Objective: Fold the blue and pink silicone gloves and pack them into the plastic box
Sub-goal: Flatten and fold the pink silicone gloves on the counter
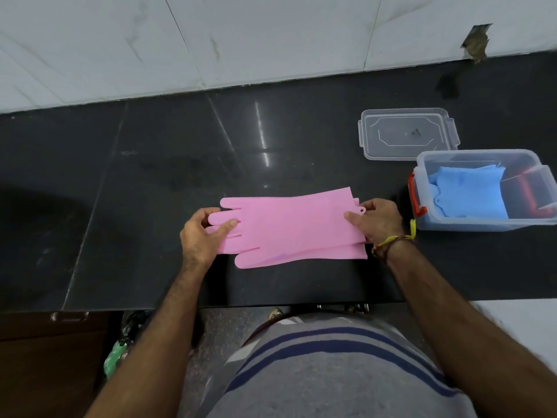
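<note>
Blue gloves [470, 196] boxed at three o'clock; my left hand [202, 233] and right hand [376, 220] pinch the stacked pink gloves [289, 227], ready for folding.

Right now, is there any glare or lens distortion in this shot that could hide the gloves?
Head view: bright streaks of glare on the black counter beyond the pink gloves, none on them; wide-angle bending curves the counter edge; blue gloves in the plastic box stay clear.

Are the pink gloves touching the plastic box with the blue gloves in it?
Apart. The head view shows bare black counter and the right hand between the pink gloves and the plastic box, where the blue gloves already lie.
</note>
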